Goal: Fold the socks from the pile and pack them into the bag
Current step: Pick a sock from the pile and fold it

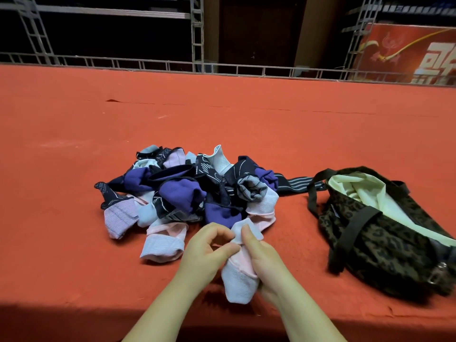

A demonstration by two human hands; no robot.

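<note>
Pink and pale-blue ribbed fabric fills our grasp: one sock (pixel 238 275) sits between both our hands just in front of the pile (pixel 192 191), its toe end hanging toward the near table edge. We count one pile, a loose heap of purple, navy patterned, grey striped, lilac and pink socks too tangled for an exact number, and one leopard-print bag (pixel 385 245) lying to the right, well apart from our hands, its mouth open on a cream lining and two dark straps showing. Our left hand (pixel 207 250) pinches the sock's upper edge with curled fingers and thumb; our right hand (pixel 264 257) wraps round its side, thumb raised against the cuff. Both forearms angle in over the red cloth-covered table (pixel 222 114)
</note>
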